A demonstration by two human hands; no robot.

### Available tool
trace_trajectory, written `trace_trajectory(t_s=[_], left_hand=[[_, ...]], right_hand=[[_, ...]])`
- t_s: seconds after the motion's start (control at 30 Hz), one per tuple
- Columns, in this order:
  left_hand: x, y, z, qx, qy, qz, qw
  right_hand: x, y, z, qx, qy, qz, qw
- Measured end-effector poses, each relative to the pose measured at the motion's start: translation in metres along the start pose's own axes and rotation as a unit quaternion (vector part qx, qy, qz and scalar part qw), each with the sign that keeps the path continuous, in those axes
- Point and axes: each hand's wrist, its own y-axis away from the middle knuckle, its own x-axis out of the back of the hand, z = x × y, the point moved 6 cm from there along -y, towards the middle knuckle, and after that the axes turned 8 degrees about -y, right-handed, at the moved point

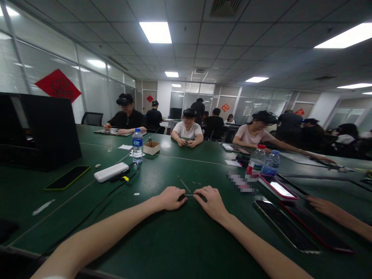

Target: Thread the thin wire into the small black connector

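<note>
Both my hands rest low over the green table, a short gap between them. A thin, pale, straight item spans that gap, too small to identify. My left hand has its fingers and thumb closed on the item's left end. At the right end, my right hand pinches it between thumb and fingertips.
Left lie a green-edged phone, a white power bank with a black cable, a bottle and a small box. Right are two bottles, several phones and another person's hand. People sit across the table.
</note>
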Motion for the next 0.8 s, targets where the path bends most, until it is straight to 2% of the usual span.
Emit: trace_trajectory(t_s=[0.3,0.8], left_hand=[[0.0043,0.0013,0.0007,-0.003,-0.003,-0.001,1.0],[0.0006,-0.0005,-0.0044,-0.029,-0.012,-0.013,0.999]], right_hand=[[-0.0006,-0.0018,-0.0011,0.001,0.013,-0.001,1.0],[-0.0035,-0.0065,0.005,0.022,0.019,0.01,1.0]])
